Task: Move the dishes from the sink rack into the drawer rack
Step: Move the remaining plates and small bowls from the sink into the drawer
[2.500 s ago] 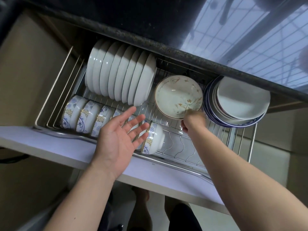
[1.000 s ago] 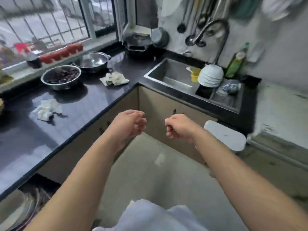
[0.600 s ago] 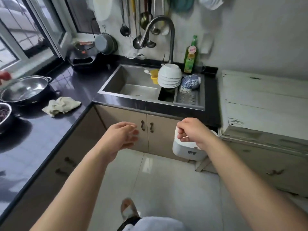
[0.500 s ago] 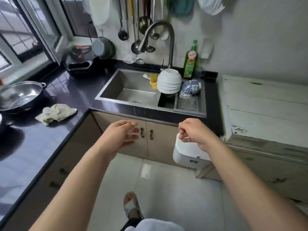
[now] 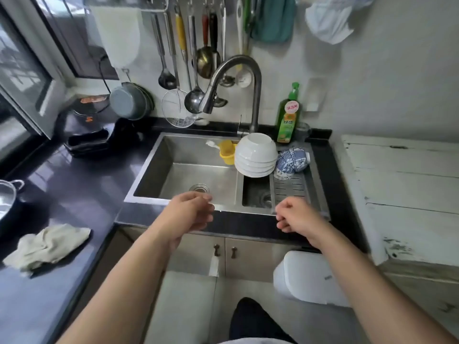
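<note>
Both hands hang in the air in front of the sink, holding nothing. The left hand has its fingers loosely curled, thumb near the fingertips; the right hand has its fingers curled more tightly inward, close to a loose fist. Neither touches the dark surface or the sink's rim.

The dishes are at the back right of the sink. A stack of white bowls sits upside down over the smaller basin, and just beside it on the right lie blue-and-white patterned bowls, tipped on their sides on the slotted sink rack. A yellow cup stands just left of the white stack.

Behind the bowls, next to the tap, stands a green bottle of dish soap. It carries a round pink label near the neck and a green and orange label below; both bear characters, too blurred to read.

Ladles and a wire skimmer hang on the wall above. A crumpled cloth lies on the surface at the left, and a white bin stands on the floor below the right hand, with a small mark on its lid that cannot be read.
</note>
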The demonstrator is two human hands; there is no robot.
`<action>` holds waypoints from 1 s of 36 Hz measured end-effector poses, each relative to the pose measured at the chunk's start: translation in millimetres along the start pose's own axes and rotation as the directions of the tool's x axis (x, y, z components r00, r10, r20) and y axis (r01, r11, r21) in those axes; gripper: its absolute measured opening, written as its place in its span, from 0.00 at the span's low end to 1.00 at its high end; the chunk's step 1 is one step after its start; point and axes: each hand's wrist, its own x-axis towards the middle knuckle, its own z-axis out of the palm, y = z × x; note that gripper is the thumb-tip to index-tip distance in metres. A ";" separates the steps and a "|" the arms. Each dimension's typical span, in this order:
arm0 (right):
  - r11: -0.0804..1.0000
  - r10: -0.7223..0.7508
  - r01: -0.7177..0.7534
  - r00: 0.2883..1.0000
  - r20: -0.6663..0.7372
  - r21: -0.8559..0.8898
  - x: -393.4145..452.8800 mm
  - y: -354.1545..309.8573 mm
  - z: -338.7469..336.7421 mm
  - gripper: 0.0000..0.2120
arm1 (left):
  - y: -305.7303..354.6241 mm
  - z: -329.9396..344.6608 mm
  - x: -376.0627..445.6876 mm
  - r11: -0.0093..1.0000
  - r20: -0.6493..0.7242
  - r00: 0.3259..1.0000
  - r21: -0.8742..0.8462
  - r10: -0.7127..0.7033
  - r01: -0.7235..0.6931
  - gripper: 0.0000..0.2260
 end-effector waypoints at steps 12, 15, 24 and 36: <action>0.905 -0.043 0.047 0.999 0.018 -0.422 171.7 3.6 1.1 0.05 | 25.0 12.9 113.4 0.993 -0.004 0.993 0.003 -0.116 0.116 0.08; 0.790 -0.224 0.164 0.974 -0.029 -0.591 214.1 -10.9 -0.8 0.17 | 33.4 8.5 133.4 0.993 -0.046 0.992 -0.001 -0.120 0.120 0.09; 0.256 -0.386 0.268 0.909 0.156 -0.929 299.6 -43.1 -17.2 0.45 | 51.5 6.1 165.2 0.990 -0.024 0.990 0.010 -0.139 0.139 0.09; 0.134 -0.491 0.442 0.807 0.328 -0.887 319.0 -32.1 -28.1 0.41 | 59.9 -12.1 179.2 0.988 -0.068 0.986 -0.003 -0.151 0.151 0.08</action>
